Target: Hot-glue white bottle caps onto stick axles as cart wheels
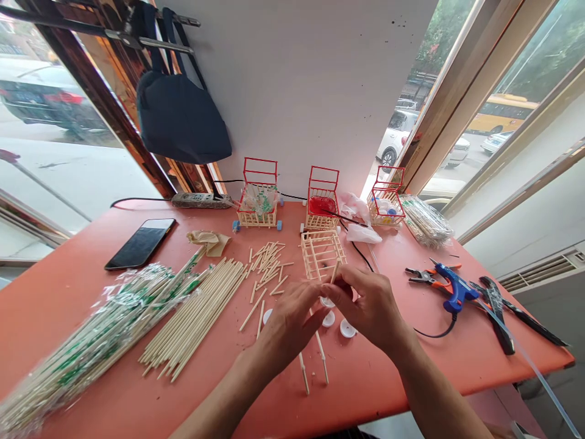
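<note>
My left hand (292, 323) and my right hand (370, 305) meet at the middle of the red table. The fingers of my right hand are closed on a short wooden stick (336, 271) that points up. Just below it is a white plastic cap (326, 302), partly hidden, with the closed fingers of my left hand at it. Behind my fingertips stands a small open frame of sticks (322, 253). Two long sticks (320, 350) run from under my hands toward me. More white caps (348, 328) lie beside my right hand.
Loose skewers (196, 317), short cut pieces (269, 262) and a bagged skewer bundle (109, 329) lie left, near a phone (141, 244). Small stick carts (258, 207) line the wall. Right are a blue glue gun (457, 286), pliers (423, 275) and cutters (496, 311).
</note>
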A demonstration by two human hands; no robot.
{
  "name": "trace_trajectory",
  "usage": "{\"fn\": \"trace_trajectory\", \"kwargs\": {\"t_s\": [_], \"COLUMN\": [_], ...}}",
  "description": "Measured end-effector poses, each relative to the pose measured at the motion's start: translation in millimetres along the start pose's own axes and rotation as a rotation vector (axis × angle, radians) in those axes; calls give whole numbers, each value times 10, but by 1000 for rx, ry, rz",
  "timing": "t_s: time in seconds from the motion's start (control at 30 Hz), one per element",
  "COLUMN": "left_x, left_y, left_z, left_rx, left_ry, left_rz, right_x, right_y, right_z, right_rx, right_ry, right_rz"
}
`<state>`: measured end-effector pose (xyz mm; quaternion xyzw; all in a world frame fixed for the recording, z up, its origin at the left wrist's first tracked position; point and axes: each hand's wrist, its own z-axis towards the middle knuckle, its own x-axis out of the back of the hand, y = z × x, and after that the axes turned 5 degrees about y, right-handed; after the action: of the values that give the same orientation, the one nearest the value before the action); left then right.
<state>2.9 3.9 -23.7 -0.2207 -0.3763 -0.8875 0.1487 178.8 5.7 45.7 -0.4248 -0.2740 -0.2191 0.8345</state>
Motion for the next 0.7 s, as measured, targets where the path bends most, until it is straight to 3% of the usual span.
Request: {"fn": "trace_trajectory", "kwargs": {"t_s": [0.7], "left_x": [5], "left_y": [-18], "left_z": [-11], "left_rx": [-20], "left_ry": [3], "left_rz": [3], "right_x": [24], "right_y": [6], "right_z": [-29], "right_rx": [24], "right_ry": [36], "right_rz": [-18]}}
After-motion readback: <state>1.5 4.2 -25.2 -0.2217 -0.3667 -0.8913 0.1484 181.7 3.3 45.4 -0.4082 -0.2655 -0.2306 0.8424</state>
